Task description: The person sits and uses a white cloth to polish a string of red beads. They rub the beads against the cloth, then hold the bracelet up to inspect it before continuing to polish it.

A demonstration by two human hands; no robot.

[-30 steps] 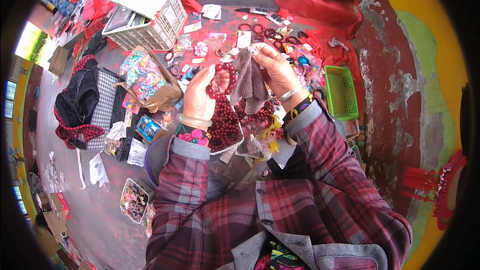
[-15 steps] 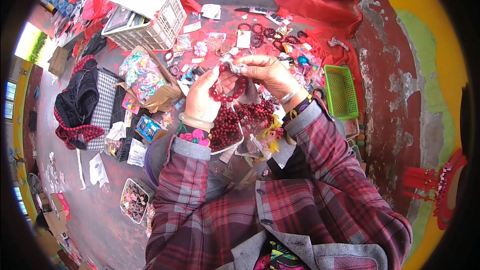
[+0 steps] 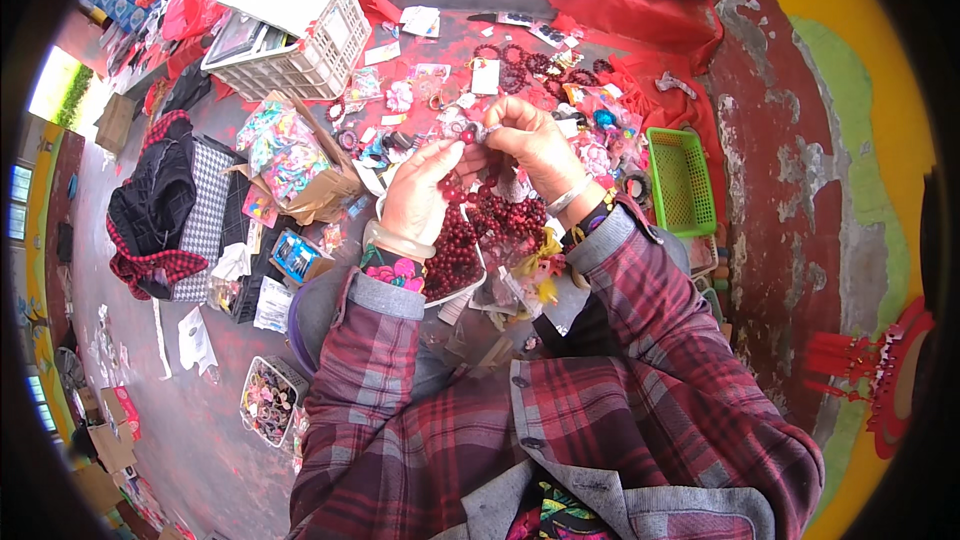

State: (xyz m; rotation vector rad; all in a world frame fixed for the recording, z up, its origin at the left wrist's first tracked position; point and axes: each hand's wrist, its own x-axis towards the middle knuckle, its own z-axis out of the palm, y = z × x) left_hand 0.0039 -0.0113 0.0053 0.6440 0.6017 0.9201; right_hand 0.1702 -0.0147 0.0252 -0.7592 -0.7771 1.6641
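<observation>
My left hand (image 3: 418,198) is closed on a bracelet of round dark-red beads (image 3: 468,134), its thumb and fingers pinching the string near the top. Part of the loop hangs below its fingers. Opposite it, my right hand (image 3: 538,146) pinches a grey cloth (image 3: 515,184) against the beads; the cloth drops beneath the palm. Right below both hands stands a white-rimmed basket (image 3: 462,295) heaped with dark-red beads (image 3: 450,262). Beside that heap lies a yellow and pink trinket (image 3: 545,270).
A bright green basket (image 3: 683,182) stands to the right. Several beaded bracelets (image 3: 515,72) lie ahead. Left are a cardboard box (image 3: 325,195) of colourful packets, a white crate (image 3: 335,50) and a small basket (image 3: 270,400) of hair ties. A peeling red wall (image 3: 775,270) rises at right.
The bead loop has shifted in my fingers and hangs lower and less openly. My left hand has moved slightly right, closer to the right one, whose fingers have bent more.
</observation>
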